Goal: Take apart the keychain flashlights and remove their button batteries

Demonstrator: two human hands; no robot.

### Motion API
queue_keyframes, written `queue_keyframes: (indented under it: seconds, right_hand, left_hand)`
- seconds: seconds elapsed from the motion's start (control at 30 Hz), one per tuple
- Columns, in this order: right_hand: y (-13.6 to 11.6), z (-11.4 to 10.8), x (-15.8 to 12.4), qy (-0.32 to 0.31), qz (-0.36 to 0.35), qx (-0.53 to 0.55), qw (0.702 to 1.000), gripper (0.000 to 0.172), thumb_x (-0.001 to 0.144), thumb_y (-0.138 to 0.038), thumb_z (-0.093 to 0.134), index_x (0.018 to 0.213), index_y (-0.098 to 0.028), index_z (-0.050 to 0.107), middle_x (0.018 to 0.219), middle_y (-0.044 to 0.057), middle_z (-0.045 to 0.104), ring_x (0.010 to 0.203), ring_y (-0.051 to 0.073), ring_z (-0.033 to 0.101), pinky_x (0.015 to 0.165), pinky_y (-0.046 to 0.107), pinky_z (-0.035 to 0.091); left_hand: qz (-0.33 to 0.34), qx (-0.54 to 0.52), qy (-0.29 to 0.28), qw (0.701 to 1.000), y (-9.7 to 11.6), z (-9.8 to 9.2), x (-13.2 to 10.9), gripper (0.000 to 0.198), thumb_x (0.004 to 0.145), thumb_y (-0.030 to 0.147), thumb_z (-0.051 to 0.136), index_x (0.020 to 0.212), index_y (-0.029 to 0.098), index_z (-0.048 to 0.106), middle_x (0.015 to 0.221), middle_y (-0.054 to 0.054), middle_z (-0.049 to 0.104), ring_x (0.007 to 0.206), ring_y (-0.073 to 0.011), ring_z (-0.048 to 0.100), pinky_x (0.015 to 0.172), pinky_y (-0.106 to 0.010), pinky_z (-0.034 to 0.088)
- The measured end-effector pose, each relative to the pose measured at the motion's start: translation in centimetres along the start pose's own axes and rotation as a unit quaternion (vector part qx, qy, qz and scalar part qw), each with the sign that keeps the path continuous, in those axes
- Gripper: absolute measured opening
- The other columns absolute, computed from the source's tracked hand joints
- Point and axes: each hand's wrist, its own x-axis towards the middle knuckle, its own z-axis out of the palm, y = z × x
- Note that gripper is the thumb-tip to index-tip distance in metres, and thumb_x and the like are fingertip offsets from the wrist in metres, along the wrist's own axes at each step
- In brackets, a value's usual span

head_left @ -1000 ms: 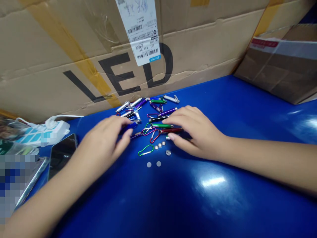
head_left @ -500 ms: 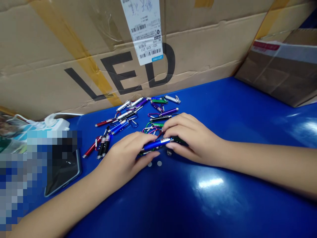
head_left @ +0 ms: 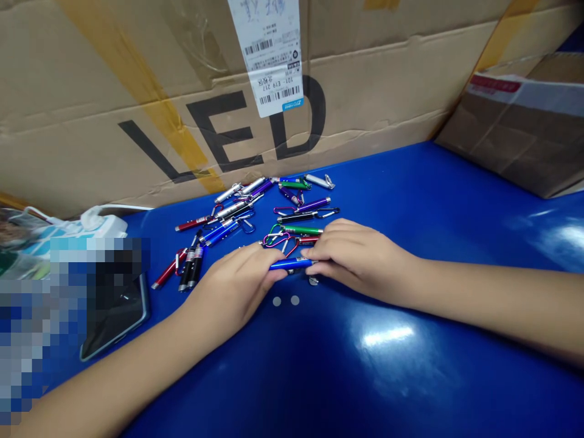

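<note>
A slim blue keychain flashlight lies level between my hands, just above the table. My left hand is closed on its left end, thumb below and fingers above. At its right end, the fingertips of my right hand pinch the tip. Right behind the fingers are a green keychain flashlight and a red one, partly covered by my right hand. A pink carabiner clip lies beside them. Two small grey discs and a small metal piece sit on the table below.
Several more keychain flashlights with clips are scattered toward the back of the blue table. A large cardboard box stands behind; another box is at right. At left are a phone and a white power strip.
The blue flashlight has been turned, so its label no longer shows. My left thumb and fingers have come closer together. My right hand has shifted slightly down, uncovering more of the flashlights behind.
</note>
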Motion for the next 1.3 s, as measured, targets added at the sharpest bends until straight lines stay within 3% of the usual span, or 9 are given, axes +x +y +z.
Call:
queue_keyframes:
  seconds: [0.23,0.4,0.5,0.67,0.77,0.9,1.0,1.13,1.3]
  right_hand:
    - [-0.5,-0.7,0.4,-0.025,-0.041,-0.046,0.998,0.026,0.098,-0.019,0.045,0.082,-0.016,0.066,0.068,0.0,0.067,0.068,0.012,0.056,0.071,0.028,0.042]
    - [-0.3,-0.2,0.1,0.006,-0.022,-0.039,0.999,0.022,0.096,-0.028,0.05,0.085,-0.017,0.065,0.074,0.002,0.068,0.072,0.014,0.057,0.07,0.028,0.041]
    - [-0.4,-0.2,0.1,0.0,-0.025,-0.028,0.999,0.021,0.097,-0.027,0.048,0.086,-0.018,0.065,0.074,0.001,0.069,0.072,0.013,0.057,0.071,0.028,0.041]
    - [-0.9,-1.0,0.6,-0.028,-0.047,-0.045,0.997,0.032,0.099,-0.018,0.041,0.079,-0.016,0.065,0.068,0.0,0.067,0.066,0.011,0.053,0.069,0.029,0.039]
    - [-0.9,-1.0,0.4,-0.024,-0.057,-0.043,0.997,0.029,0.098,-0.019,0.044,0.078,-0.017,0.065,0.068,-0.001,0.066,0.066,0.011,0.052,0.07,0.028,0.039]
    - [-0.5,-0.3,0.1,-0.004,-0.019,-0.001,1.0,0.014,0.095,-0.026,0.054,0.091,-0.017,0.065,0.08,0.0,0.071,0.075,0.011,0.057,0.074,0.026,0.042]
    - [-0.6,-0.4,0.2,-0.015,-0.028,-0.015,0.999,0.018,0.096,-0.024,0.05,0.089,-0.018,0.064,0.076,-0.001,0.069,0.07,0.011,0.056,0.071,0.027,0.041]
    - [-1.3,-1.5,0.7,-0.05,-0.07,-0.096,0.992,0.029,0.098,-0.018,0.042,0.08,-0.019,0.065,0.064,-0.002,0.062,0.063,0.012,0.051,0.067,0.03,0.038]
    - [-1.0,-1.9,0.8,-0.073,-0.06,-0.087,0.992,0.037,0.1,-0.018,0.035,0.077,-0.019,0.064,0.066,-0.001,0.063,0.066,0.012,0.051,0.069,0.03,0.037]
  left_hand:
    - [-0.097,-0.165,-0.071,0.979,0.4,-0.5,0.3,0.04,0.1,0.028,0.031,0.073,0.019,0.059,0.064,0.001,0.062,0.061,-0.0127,0.059,0.061,-0.023,0.047]
    - [-0.072,-0.083,-0.019,0.994,0.4,-0.3,0.0,0.025,0.096,0.041,0.047,0.103,0.021,0.061,0.091,-0.003,0.069,0.079,-0.017,0.065,0.068,-0.026,0.049]
    - [-0.055,-0.066,-0.03,0.996,0.4,-0.2,-0.1,0.032,0.099,0.04,0.038,0.092,0.02,0.062,0.083,-0.002,0.068,0.076,-0.0163,0.064,0.066,-0.025,0.047]
    - [-0.101,-0.143,-0.096,0.98,0.5,-0.4,0.0,0.047,0.101,0.039,0.028,0.066,0.019,0.052,0.057,0.002,0.054,0.052,-0.0117,0.051,0.052,-0.023,0.039]
    - [-0.121,-0.167,-0.091,0.974,0.6,-0.5,0.1,0.041,0.1,0.042,0.032,0.076,0.02,0.059,0.066,0.001,0.062,0.06,-0.0128,0.057,0.057,-0.023,0.044]
    - [-0.101,-0.069,-0.053,0.991,0.7,-0.5,0.1,0.032,0.095,0.048,0.043,0.101,0.022,0.062,0.089,-0.003,0.068,0.079,-0.0183,0.064,0.068,-0.027,0.048]
    - [-0.096,-0.106,-0.093,0.985,0.8,-0.6,0.2,0.035,0.098,0.041,0.035,0.085,0.021,0.06,0.076,-0.001,0.064,0.07,-0.0159,0.061,0.062,-0.025,0.045]
    - [-0.134,-0.236,-0.136,0.953,1.1,-0.9,0.3,0.047,0.101,0.036,0.027,0.067,0.02,0.055,0.061,0.004,0.058,0.055,-0.0105,0.053,0.056,-0.021,0.041]
    - [-0.138,-0.24,-0.157,0.948,1.2,-1.4,0.5,0.043,0.101,0.036,0.03,0.077,0.022,0.062,0.068,0.004,0.063,0.06,-0.0112,0.057,0.06,-0.022,0.043]
